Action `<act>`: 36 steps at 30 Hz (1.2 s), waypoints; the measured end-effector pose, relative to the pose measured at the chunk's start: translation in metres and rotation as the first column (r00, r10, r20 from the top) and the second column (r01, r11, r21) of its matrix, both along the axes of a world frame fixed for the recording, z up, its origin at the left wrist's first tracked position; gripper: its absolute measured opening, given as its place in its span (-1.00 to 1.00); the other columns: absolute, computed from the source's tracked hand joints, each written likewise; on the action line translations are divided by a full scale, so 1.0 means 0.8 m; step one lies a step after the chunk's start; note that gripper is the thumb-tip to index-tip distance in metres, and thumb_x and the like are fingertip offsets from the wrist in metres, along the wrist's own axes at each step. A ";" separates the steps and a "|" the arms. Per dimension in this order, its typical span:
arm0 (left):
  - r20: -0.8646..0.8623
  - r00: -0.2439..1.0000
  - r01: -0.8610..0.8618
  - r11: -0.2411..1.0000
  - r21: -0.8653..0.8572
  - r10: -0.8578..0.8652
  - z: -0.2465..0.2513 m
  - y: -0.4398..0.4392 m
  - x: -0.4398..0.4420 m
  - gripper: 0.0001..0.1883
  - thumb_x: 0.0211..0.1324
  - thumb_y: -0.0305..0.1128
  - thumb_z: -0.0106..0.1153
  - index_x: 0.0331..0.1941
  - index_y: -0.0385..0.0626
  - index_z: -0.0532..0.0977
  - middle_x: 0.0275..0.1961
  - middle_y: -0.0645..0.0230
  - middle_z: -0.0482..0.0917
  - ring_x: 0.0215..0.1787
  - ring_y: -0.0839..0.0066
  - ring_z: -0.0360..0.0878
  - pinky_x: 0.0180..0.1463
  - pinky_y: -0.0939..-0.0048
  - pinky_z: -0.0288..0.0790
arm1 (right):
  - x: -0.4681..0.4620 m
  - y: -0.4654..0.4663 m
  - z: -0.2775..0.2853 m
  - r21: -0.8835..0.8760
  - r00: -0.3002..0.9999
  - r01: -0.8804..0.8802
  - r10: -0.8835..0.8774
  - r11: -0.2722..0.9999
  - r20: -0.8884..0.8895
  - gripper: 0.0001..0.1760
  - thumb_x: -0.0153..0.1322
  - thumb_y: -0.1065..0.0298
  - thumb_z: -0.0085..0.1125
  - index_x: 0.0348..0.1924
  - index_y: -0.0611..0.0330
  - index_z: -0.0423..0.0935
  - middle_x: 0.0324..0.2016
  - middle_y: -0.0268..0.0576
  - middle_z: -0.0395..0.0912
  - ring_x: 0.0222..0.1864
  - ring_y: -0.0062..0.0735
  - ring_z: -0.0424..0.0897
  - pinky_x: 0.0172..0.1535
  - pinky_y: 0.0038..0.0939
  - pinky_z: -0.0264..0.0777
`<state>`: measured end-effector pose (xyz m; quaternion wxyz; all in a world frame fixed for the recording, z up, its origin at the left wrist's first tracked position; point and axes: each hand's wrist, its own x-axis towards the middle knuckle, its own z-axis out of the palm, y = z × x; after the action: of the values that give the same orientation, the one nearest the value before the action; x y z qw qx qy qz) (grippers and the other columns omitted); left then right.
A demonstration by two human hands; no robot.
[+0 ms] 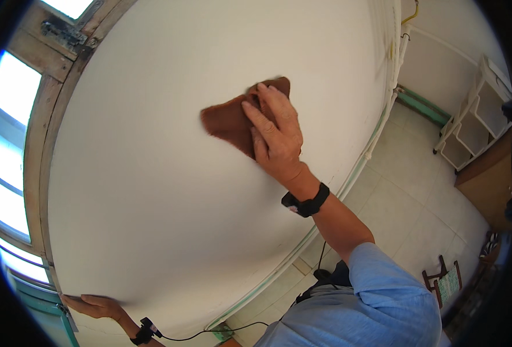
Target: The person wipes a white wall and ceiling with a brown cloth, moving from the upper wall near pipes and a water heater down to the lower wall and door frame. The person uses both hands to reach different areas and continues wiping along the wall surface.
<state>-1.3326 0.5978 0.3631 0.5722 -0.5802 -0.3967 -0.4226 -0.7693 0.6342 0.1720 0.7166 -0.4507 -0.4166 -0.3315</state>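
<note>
A brown cloth (227, 119), bunched at its middle, lies against a white wall (151, 182). My right hand (277, 134) grips the bunched part, with fingertips pressing it to the wall and two corners of the cloth spreading out on either side. Low on the left, my left hand (93, 306) rests on the wall's edge beside the wooden window frame (37, 165). Its thumb stands apart from the fingers and nothing is in it. Each wrist wears a black strap with a small device; a thin cable (204, 332) runs from the left one.
A rusty metal latch (65, 34) sits on the frame. White pipes (397, 73) follow the wall's right edge. On the tiled floor (399, 195) stand a white shelf trolley (477, 117), a brown box (488, 178) and a small folding stool (449, 284).
</note>
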 end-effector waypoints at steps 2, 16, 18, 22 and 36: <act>-0.026 1.000 -0.011 1.000 0.014 0.011 0.000 0.001 -0.004 -0.39 0.67 -0.12 -0.30 0.56 -0.31 0.21 0.60 -0.09 0.28 0.64 -0.05 0.22 0.67 -0.01 0.16 | 0.022 -0.001 -0.017 -0.057 0.991 0.037 -0.044 0.998 -0.123 -0.46 0.38 0.70 0.16 0.21 0.17 0.69 0.36 0.11 0.50 0.35 0.15 0.51 0.38 -0.06 0.44; 0.022 0.999 -0.048 0.999 -0.021 0.048 0.000 -0.002 -0.009 -0.34 0.66 -0.04 -0.28 0.55 -0.32 0.18 0.50 -0.10 0.37 0.43 0.06 0.51 0.38 0.10 0.55 | 0.153 0.028 -0.527 -0.593 0.351 -0.180 -0.512 0.785 -0.784 -0.36 0.70 -0.10 -0.22 0.33 0.27 0.46 -0.14 0.18 0.75 -0.11 0.27 0.72 -0.12 0.09 0.56; 0.025 0.999 -0.045 0.998 -0.037 0.046 0.000 -0.002 -0.012 -0.36 0.66 -0.07 -0.31 0.55 -0.33 0.18 0.47 -0.09 0.41 0.38 0.09 0.56 0.33 0.10 0.59 | 0.089 0.034 -0.588 -0.573 0.232 -0.205 -0.530 0.793 -0.816 -0.49 0.69 0.05 -0.13 0.13 0.36 0.55 -0.07 0.29 0.69 -0.04 0.40 0.63 0.02 0.13 0.49; 0.122 0.993 0.006 0.999 -0.054 0.000 0.003 0.000 -0.013 -0.29 0.63 0.10 -0.30 0.50 -0.31 0.28 0.43 -0.17 0.44 0.38 -0.13 0.51 0.36 0.01 0.50 | -0.032 0.005 -0.631 -0.551 0.085 -0.435 -0.577 0.712 -0.812 -0.53 0.71 0.10 -0.16 0.14 0.33 0.55 -0.01 0.26 0.67 0.01 0.39 0.62 0.06 0.09 0.49; 0.075 0.997 -0.014 1.000 0.005 0.014 0.004 0.000 -0.015 -0.32 0.62 0.05 -0.21 0.50 -0.29 0.29 0.48 -0.13 0.41 0.42 -0.09 0.49 0.41 0.05 0.46 | 0.326 0.037 -0.518 -0.178 0.143 -0.323 -0.138 0.930 -0.980 -0.33 0.68 -0.13 -0.10 0.40 0.24 0.46 0.14 0.12 0.68 0.16 0.08 0.64 0.17 -0.11 0.49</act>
<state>-1.3445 0.5976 0.3660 0.5616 -0.5594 -0.4208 -0.4412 -0.5083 0.6638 -0.2422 0.7394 -0.6476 0.0738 0.1687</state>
